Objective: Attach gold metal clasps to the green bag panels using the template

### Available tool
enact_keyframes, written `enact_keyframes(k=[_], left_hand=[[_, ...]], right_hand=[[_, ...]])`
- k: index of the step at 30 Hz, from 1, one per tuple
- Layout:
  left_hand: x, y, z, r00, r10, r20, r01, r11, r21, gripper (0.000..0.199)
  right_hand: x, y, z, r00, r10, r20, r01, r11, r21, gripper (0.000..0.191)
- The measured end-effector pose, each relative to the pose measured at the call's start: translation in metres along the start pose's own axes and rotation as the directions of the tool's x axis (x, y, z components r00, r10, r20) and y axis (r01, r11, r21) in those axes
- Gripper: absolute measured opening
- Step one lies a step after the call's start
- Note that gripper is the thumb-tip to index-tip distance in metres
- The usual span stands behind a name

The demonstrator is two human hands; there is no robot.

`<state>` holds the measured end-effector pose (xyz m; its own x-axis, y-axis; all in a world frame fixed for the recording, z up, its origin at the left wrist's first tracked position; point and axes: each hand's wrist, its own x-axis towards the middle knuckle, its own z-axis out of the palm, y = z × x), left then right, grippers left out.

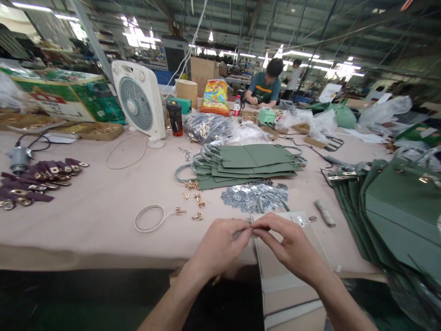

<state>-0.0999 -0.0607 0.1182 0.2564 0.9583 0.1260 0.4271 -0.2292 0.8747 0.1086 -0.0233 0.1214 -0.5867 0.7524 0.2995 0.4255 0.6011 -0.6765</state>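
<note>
Both hands meet fingertip to fingertip at the table's front edge. My left hand (225,241) is closed in a pinch, and what sits between its fingers is too small to name. From the other side, my right hand (284,241) pinches at the same spot. Under the right hand lies a beige panel with pale bands (287,296), hanging over the edge toward me. A small metal plate (301,221) rests on its far end. Just beyond the hands spreads a pile of flat silver metal plates (237,197). Gold-coloured clasp parts (197,216) lie to the left, near a white magnifier ring (149,219).
Green bag pieces with handles (255,161) are stacked behind the plates. More green bags (399,207) hang over the right edge beside a grey roll (324,213). Purple straps (41,179) and a white fan (138,99) stand left. A co-worker (267,85) sits across.
</note>
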Motion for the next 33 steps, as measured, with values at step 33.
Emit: enact_keyframes(k=[33], left_hand=[[0.01, -0.012, 0.01, 0.995, -0.03, 0.094, 0.02, 0.995, 0.101, 0.031]], right_hand=[[-0.002, 0.009, 0.001, 0.986, 0.145, 0.076, -0.148, 0.988, 0.037, 0.013]])
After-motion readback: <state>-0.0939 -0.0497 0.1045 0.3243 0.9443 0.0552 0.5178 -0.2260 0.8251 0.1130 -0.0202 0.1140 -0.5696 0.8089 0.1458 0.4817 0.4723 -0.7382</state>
